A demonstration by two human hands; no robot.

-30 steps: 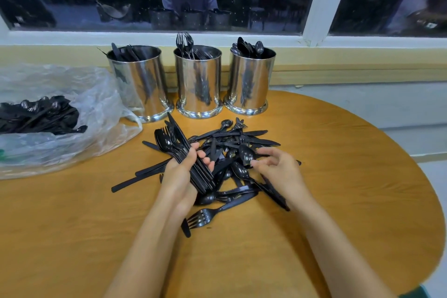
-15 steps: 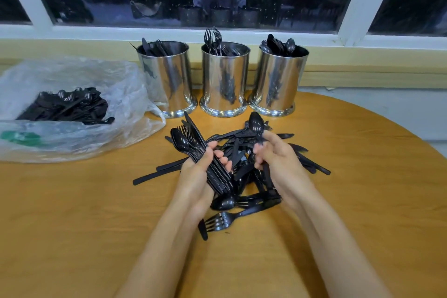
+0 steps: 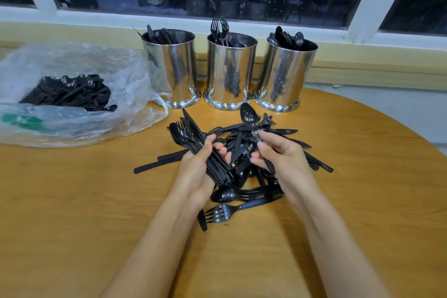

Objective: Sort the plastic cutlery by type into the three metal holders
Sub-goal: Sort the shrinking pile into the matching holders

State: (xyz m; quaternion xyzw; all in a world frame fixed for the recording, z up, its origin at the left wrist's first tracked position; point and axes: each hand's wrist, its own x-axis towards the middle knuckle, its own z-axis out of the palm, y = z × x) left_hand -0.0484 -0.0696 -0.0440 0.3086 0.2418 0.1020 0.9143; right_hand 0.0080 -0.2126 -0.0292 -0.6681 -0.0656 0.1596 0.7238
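Dark window behind, round wooden table (image 3: 362, 189) up front. Head view: the left hand (image 3: 198, 169) has its fingers curled round a cutlery bundle (image 3: 191, 138), and the right hand (image 3: 283, 155) pinches a spoon (image 3: 248, 113) by the handle over the loose pile (image 3: 263, 176) mid-table. Three holders (image 3: 231, 70) line the far edge. This stuff looks light, stiff-ish and slick, so I'd grab it by the handles.

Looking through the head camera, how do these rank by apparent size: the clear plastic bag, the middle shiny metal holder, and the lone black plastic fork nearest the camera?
1. The clear plastic bag, widest by far.
2. The middle shiny metal holder.
3. The lone black plastic fork, smallest even though it lies nearest the camera.
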